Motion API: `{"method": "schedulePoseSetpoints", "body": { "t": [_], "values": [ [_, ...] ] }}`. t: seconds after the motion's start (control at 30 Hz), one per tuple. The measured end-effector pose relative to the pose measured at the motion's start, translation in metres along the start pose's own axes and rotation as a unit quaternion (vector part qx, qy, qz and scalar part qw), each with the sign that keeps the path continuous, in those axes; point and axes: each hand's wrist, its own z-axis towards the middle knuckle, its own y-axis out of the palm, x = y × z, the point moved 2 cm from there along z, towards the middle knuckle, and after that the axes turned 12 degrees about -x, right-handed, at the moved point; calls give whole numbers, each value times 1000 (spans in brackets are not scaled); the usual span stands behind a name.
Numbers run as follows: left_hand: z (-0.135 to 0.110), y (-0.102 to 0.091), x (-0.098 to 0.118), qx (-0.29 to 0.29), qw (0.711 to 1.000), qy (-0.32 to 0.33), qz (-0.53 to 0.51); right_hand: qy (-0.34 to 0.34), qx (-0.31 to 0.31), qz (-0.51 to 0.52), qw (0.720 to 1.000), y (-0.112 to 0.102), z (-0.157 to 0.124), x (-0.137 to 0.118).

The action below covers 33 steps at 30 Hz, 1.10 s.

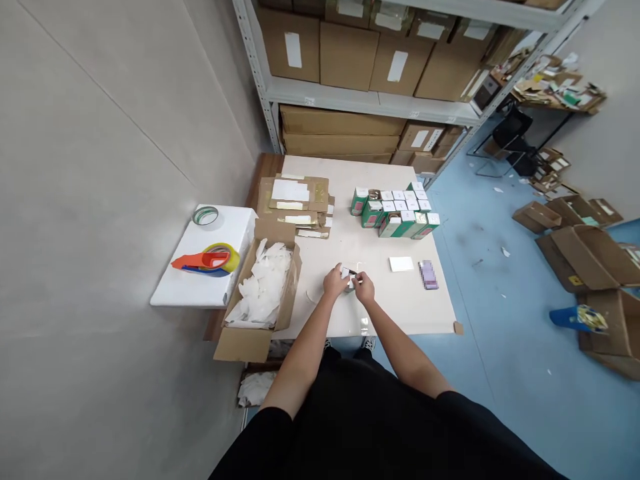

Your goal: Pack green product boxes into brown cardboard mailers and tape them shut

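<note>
Near the front of the table, my left hand (334,283) is closed around the side of a small box (351,283) with white flaps and a dark opening. My right hand (365,289) pinches at the box's right edge; whether the fingertips hold a flap or something small is hidden. Farther back on the right stands a group of green-and-white boxes (400,208), several with white tops and a few open. To the right of my hands lie a white pad or flat box (401,264) and a stack of purple cards or packets (429,275).
An open carton (290,293) of white crumpled packing stands left. Beyond it lie flattened cardboard pieces (300,200). A white side surface (170,287) bears an orange tape dispenser (200,259) and tape roll (205,215). Shelving (350,100) with cartons rises behind the table.
</note>
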Motion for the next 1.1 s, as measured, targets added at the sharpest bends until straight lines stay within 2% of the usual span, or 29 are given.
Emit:
{"method": "schedulePoseSetpoints", "body": {
  "t": [0.13,0.23,0.37,0.47,0.57,0.67,0.8,0.9,1.1],
  "values": [
    [4,1,-4,4,998,50,-35,47,-24,-37,998,-10,-8,-5],
    [6,0,-16,15,992,117,-47,44,-43,-63,996,-12,-14,-13],
    [10,1,-28,-71,983,169,-18,38,-65,-106,992,-12,-17,-19],
    [10,3,-32,-124,979,163,21,46,-72,-55,995,-15,-14,-13],
    [8,3,-32,-122,981,145,34,56,-68,11,996,-20,-11,-2],
    [6,5,-30,-109,987,113,28,69,-35,19,997,-22,-10,6],
    [2,8,-26,-102,991,76,33,-1,12,-22,1000,-20,-11,0],
    [0,11,-24,-96,993,67,29,-29,-16,-76,997,-17,-8,-10],
    [-5,15,-26,-71,995,73,6,12,-82,-142,986,-12,11,-22]
  ]
}}
